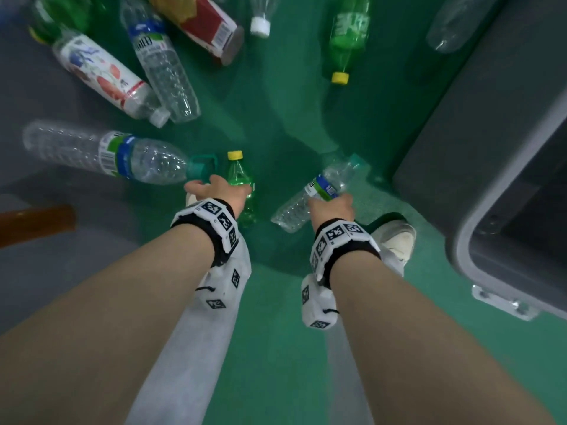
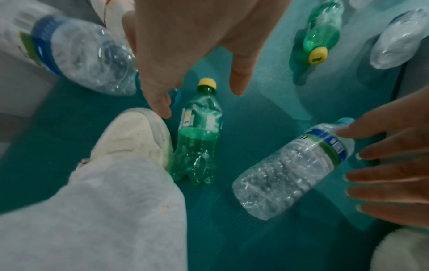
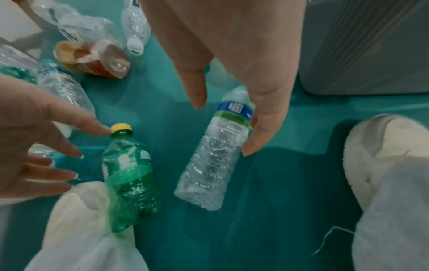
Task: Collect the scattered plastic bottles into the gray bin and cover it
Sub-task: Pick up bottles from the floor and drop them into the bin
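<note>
The room is rather dim, with soft light that comes from above. On the green floor (image 1: pixel 276 124) lie broad, weak shadows under the arms and beside the gray bin (image 1: pixel 491 148), without sharp edges. Small white glints sit on the clear bottle (image 2: pixel 287 170) and on the big clear bottle (image 1: pixel 104 154); no strong glare anywhere. The head view bends strongly at its edges, and the bottles in the upper corners look smeared. Both wrist views are soft and grainy with a bluish tint. The left hand (image 2: pixel 197 36) and right hand (image 3: pixel 232 45), close to the lens, are blurred.
</note>
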Motion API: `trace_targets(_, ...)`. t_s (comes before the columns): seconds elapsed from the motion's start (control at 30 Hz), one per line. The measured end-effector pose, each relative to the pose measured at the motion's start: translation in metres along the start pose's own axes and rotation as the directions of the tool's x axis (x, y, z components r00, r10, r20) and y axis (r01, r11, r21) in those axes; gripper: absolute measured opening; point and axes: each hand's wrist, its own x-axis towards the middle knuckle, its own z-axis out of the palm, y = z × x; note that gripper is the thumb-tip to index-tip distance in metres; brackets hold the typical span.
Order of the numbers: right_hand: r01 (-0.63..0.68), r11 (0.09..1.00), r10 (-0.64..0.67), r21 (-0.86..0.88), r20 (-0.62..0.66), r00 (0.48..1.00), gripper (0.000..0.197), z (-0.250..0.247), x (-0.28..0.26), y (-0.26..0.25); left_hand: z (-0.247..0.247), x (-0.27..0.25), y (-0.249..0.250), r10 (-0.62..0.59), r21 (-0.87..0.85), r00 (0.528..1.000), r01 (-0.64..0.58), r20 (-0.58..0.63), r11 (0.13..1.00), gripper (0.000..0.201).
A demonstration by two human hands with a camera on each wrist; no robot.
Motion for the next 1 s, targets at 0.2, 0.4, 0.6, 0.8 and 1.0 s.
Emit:
trace_targets(0.2,-0.108,0.978,0.112,0.176,-0.013,0.994,0.081,0.026,0.042,0.002,0.024,0.04,-0.012,-0.012,0.246,0.997,-0.008,0.079,0.969,0.077)
trace_targets(0.4,0.007,0.995,0.001,0.102,-0.077,0.997,0.078,0.042,0.047,0.008,0.033,0.05,-0.016,0.022,0.166,0.999,-0.028,0.036,0.986,0.088)
trace_targets(0.6,0.239,0.97,-0.242,-0.041,-0.071,0.968,0.072,0.008,-0.004,0.013,0.008,0.006,-0.01,0.144,0.076,0.988,-0.149,0.058,0.986,0.085)
trace_targets(0.8,0.308,0.951,-0.308,0.012,-0.045,0.95,0.076,-0.045,-0.084,0.008,-0.027,-0.076,0.017,0.329,0.02,0.941,-0.331,0.078,0.943,0.063)
trace_targets(1.0,0.363,0.914,-0.351,0.179,-0.095,0.931,0.081,-0.108,-0.13,0.013,-0.038,-0.15,0.051,0.523,0.145,0.852,-0.523,0.041,0.84,0.057)
